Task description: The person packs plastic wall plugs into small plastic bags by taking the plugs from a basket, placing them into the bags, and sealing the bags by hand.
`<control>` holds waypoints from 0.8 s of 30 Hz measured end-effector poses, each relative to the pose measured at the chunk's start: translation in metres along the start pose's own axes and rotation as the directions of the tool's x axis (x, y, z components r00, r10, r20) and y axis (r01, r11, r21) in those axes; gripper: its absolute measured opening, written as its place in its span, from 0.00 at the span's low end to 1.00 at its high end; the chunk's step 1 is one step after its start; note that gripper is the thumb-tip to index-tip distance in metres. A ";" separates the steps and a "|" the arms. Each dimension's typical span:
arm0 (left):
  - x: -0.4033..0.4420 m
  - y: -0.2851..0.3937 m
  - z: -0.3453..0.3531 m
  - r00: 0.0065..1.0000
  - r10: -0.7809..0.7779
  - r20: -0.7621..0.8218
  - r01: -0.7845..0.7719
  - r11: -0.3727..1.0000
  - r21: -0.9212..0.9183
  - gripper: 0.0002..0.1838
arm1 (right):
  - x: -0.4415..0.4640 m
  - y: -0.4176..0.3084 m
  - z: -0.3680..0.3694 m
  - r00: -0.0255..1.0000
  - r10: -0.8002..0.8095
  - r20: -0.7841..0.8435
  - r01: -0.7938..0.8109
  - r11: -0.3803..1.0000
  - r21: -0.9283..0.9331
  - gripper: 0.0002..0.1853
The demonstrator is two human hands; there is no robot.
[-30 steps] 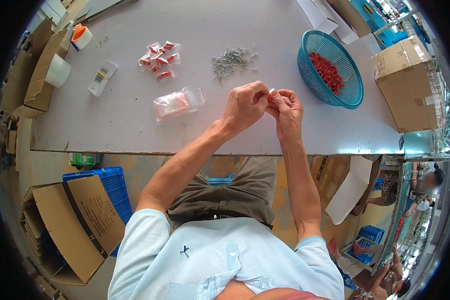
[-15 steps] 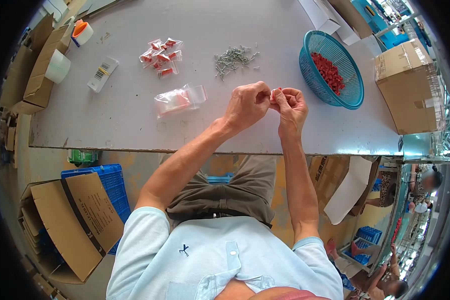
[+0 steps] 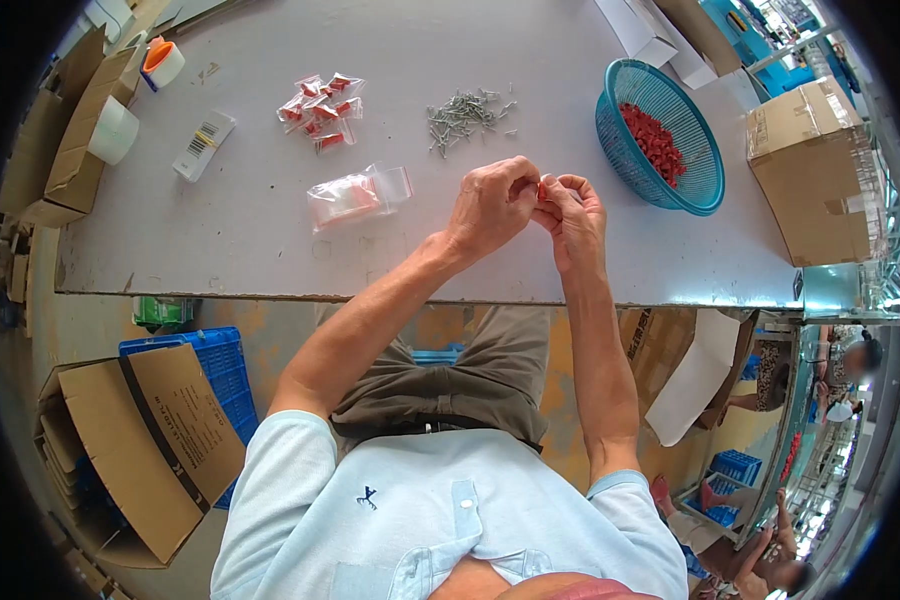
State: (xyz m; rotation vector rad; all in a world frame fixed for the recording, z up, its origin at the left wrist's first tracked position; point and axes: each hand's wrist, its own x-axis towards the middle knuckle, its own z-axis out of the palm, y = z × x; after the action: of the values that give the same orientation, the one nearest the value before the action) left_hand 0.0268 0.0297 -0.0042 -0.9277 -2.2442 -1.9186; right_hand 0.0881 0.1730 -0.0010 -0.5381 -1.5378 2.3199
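My left hand and my right hand meet above the table with fingertips pinched together. Between them is a small clear plastic bag with something red at it, mostly covered by the fingers. Beyond my hands lies a loose pile of screws. To the left is a stack of unfilled clear bags with red print. Farther back sits a heap of filled small bags, each with red pieces inside. On the right, a teal plastic basket holds many small red plastic parts.
A labelled packet, tape rolls and an open carton are at the left. A taped cardboard box stands right of the basket. Below the table edge are cartons and a blue crate. Other people are at far right.
Both hands have come slightly closer together, and the fingers now cover more of the small bag. The things on the table are unmoved apart from a slight view shift.
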 end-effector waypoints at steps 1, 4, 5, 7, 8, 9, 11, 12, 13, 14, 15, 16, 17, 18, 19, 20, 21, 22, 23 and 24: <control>0.000 0.000 0.000 1.000 0.017 -0.001 -0.017 1.000 0.002 0.05 | 0.000 0.001 0.000 1.000 -0.012 0.001 0.012 1.000 0.006 0.11; 0.000 -0.001 0.000 0.999 0.042 0.002 -0.042 0.999 0.016 0.06 | -0.002 0.002 0.001 0.998 -0.058 0.013 0.058 0.998 -0.002 0.10; 0.000 -0.001 0.000 0.999 0.041 0.001 -0.041 0.999 0.017 0.06 | -0.003 0.002 0.001 0.995 -0.093 0.023 0.094 0.995 -0.015 0.09; 0.000 -0.002 0.000 1.000 0.023 0.015 -0.023 1.000 0.017 0.06 | -0.005 0.004 0.002 0.991 -0.130 0.031 0.131 0.991 -0.042 0.08; 0.000 -0.002 0.000 1.000 0.023 0.014 -0.023 1.000 0.018 0.06 | -0.005 0.005 0.002 0.985 -0.166 0.040 0.169 0.983 -0.069 0.08; 0.000 -0.003 0.001 0.999 0.030 0.019 -0.030 0.999 0.017 0.06 | -0.006 0.005 0.001 0.985 -0.165 0.041 0.168 0.983 -0.069 0.08; -0.001 -0.005 0.001 0.999 0.036 0.025 -0.036 0.999 0.017 0.06 | -0.007 0.005 0.000 0.983 -0.179 0.037 0.182 0.974 -0.137 0.08; -0.001 -0.004 0.001 0.999 -0.026 0.035 0.026 1.000 -0.002 0.06 | -0.007 0.005 0.000 0.983 -0.179 0.037 0.182 0.974 -0.135 0.08; 0.000 -0.004 0.001 0.995 -0.087 0.046 0.088 0.996 -0.019 0.06 | -0.008 0.004 0.000 0.986 -0.156 0.051 0.162 0.977 -0.141 0.08; 0.000 -0.004 0.000 0.995 -0.087 0.045 0.088 0.996 -0.019 0.06 | -0.008 0.003 -0.001 0.989 -0.134 0.066 0.142 0.979 -0.148 0.08; 0.001 -0.005 -0.001 0.992 -0.118 0.040 0.119 0.993 -0.026 0.06 | -0.008 0.003 -0.001 0.989 -0.134 0.067 0.142 0.979 -0.148 0.08; 0.001 -0.005 -0.002 0.988 -0.149 0.036 0.151 0.988 -0.033 0.05 | -0.008 0.003 -0.002 0.984 -0.147 0.100 0.161 0.975 -0.153 0.08; 0.002 -0.007 -0.001 0.988 -0.150 0.034 0.151 0.988 -0.033 0.05 | -0.009 0.004 -0.002 0.978 -0.159 0.132 0.179 0.971 -0.157 0.08; 0.002 -0.010 0.000 0.986 -0.162 0.049 0.166 0.982 -0.096 0.05 | -0.010 0.004 -0.002 0.978 -0.158 0.133 0.178 0.972 -0.156 0.08; 0.002 -0.012 0.001 0.983 -0.171 0.065 0.179 0.971 -0.159 0.05 | -0.010 0.002 -0.001 0.975 -0.178 0.132 0.200 0.964 -0.174 0.08; 0.002 -0.013 0.002 0.983 -0.171 0.065 0.179 0.971 -0.158 0.05 | -0.011 0.001 0.000 0.972 -0.198 0.130 0.221 0.956 -0.193 0.08; 0.001 -0.012 0.002 0.982 -0.174 0.073 0.184 0.968 -0.171 0.04 | -0.013 -0.002 0.002 0.972 -0.198 0.130 0.221 0.956 -0.192 0.08; 0.001 -0.010 0.001 0.981 -0.177 0.082 0.189 0.965 -0.183 0.04 | -0.015 -0.005 0.004 0.971 -0.215 0.108 0.233 0.950 -0.208 0.08; 0.001 -0.010 0.001 0.981 -0.177 0.082 0.190 0.965 -0.182 0.04 | -0.016 -0.006 0.005 0.969 -0.232 0.086 0.246 0.943 -0.226 0.08; 0.001 -0.010 0.002 0.975 -0.204 0.088 0.219 0.953 -0.211 0.04 | -0.015 -0.005 0.004 0.969 -0.232 0.086 0.246 0.943 -0.225 0.08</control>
State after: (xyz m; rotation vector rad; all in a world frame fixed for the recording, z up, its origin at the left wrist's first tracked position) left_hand 0.0215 0.0310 -0.0134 -0.8096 -2.2853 -2.3001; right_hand 0.1002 0.1650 0.0076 -0.3170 -1.8080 2.0029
